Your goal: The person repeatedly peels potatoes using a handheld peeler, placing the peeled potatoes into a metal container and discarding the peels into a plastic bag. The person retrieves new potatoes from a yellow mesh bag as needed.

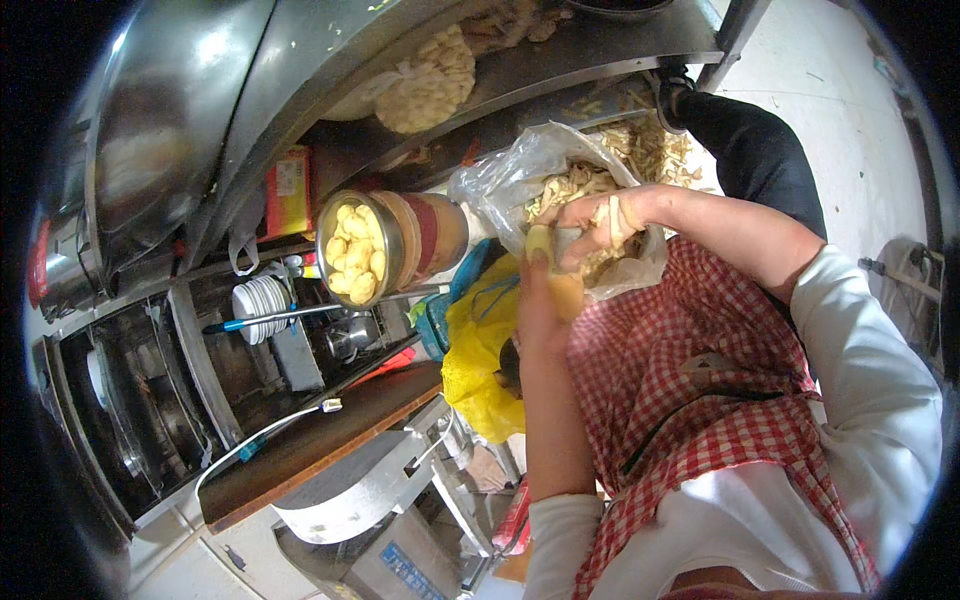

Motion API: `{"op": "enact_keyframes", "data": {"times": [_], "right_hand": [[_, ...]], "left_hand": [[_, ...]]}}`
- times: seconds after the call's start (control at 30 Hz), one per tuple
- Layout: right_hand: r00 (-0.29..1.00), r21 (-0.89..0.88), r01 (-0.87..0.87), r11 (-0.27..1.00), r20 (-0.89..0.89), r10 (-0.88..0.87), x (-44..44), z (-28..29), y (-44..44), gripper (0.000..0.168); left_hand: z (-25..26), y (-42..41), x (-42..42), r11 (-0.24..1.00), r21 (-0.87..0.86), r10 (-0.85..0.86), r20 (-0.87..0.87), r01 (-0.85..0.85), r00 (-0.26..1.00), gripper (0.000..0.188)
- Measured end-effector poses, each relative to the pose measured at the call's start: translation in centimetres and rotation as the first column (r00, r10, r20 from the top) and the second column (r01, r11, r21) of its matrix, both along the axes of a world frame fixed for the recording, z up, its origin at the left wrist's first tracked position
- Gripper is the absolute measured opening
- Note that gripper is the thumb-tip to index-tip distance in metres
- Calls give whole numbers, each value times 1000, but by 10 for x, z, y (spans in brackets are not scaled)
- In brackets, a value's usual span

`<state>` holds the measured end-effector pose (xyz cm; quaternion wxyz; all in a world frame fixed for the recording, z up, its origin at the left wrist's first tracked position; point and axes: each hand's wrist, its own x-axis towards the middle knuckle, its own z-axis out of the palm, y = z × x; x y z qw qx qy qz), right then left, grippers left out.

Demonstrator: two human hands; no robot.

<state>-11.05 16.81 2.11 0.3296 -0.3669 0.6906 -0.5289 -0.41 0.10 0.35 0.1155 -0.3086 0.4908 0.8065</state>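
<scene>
My left hand (546, 300) is shut around a pale yellow potato (538, 241), which shows above the thumb. My right hand (600, 221) reaches in from the right, close to the potato, with peel strips clinging to its back and wrist; its fingertips are partly hidden, and whether it holds a tool cannot be seen. Both hands are over a clear plastic bag (499, 184) containing potato peelings (577, 184). To the left, a round metal bowl (322, 259) of peeled potatoes (356, 251) sits on a tan and dark red container (431, 232).
A yellow plastic bag (480, 360) lies beside my left forearm. Peelings (675, 154) are scattered beyond the clear bag. A steel shelf (517, 94) bears a bag of pale pieces (431, 82). Farther left are stacked white plates (261, 307), a blue-tipped rod (232, 325) and a wooden board (315, 454).
</scene>
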Motion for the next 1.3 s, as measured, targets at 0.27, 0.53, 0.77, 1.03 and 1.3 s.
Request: {"op": "enact_keyframes", "data": {"times": [0.27,0.53,0.77,1.03,1.3], "right_hand": [[949,-51,69,996,313,-49,-20,-28,2,24],[848,46,196,980,494,-193,-29,-50,-1,28],[998,-14,-10,1000,64,11,-16,-50,0,36],[668,-164,-45,985,729,152,-26,-95,-15,27],[990,-162,63,985,132,-42,-13,-50,-2,30]], "left_hand": [[26,-24,8,962,261,-112,99,83,989,48],[10,-12,6,934,351,-107,80,72,991,45],[-10,-16,2,981,184,-99,214,60,972,47],[-19,-18,8,899,428,-25,258,-91,966,44],[-17,-16,8,884,466,-24,127,-38,992,49]]}}
